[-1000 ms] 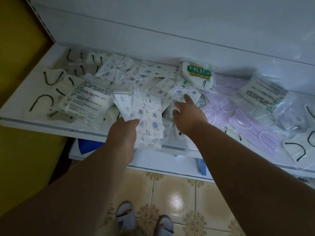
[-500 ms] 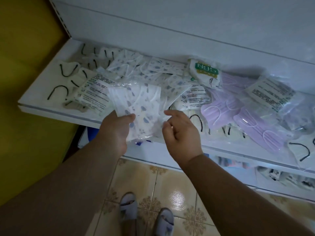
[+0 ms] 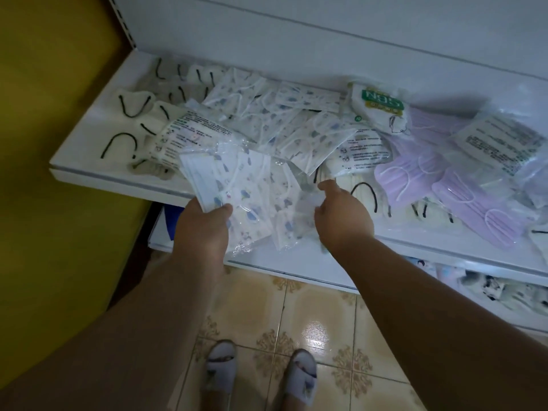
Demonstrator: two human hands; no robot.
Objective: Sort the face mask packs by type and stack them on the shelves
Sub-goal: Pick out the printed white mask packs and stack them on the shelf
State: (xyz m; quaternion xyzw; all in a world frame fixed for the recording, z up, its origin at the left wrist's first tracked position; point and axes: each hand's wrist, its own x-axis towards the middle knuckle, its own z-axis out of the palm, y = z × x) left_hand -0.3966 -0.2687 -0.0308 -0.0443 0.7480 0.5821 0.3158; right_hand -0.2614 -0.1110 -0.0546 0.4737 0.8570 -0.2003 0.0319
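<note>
Several clear plastic packs of face masks lie heaped on the white shelf (image 3: pixel 98 173), and they crowd nearly all of its surface. Cream masks with black ear loops (image 3: pixel 130 114) fill the left end, white masks printed with small blue figures (image 3: pixel 267 111) cover the middle toward the back wall, a white pack with a green N95 label (image 3: pixel 381 106) leans near the back, and lilac masks with white loops (image 3: pixel 439 185) spread across the right part, under a clear pack with a printed paper sheet (image 3: pixel 501 143). More cream masks lie by the front edge, just right of the right hand.

The left hand (image 3: pixel 201 229) is stretched out over the front edge, thumb on top, gripping a fanned bundle of blue-printed mask packs (image 3: pixel 243 200) that overhangs that edge. The right hand (image 3: pixel 344 215) is beside the bundle's right side with its fingers curled toward the clear plastic; whether it holds the plastic cannot be told.

A lower white shelf (image 3: pixel 296 262) juts out beneath, above a patterned beige tiled floor (image 3: pixel 314 315) where two feet in pale slippers (image 3: pixel 222 369) stand. A yellow wall (image 3: pixel 53 143) closes the left side.
</note>
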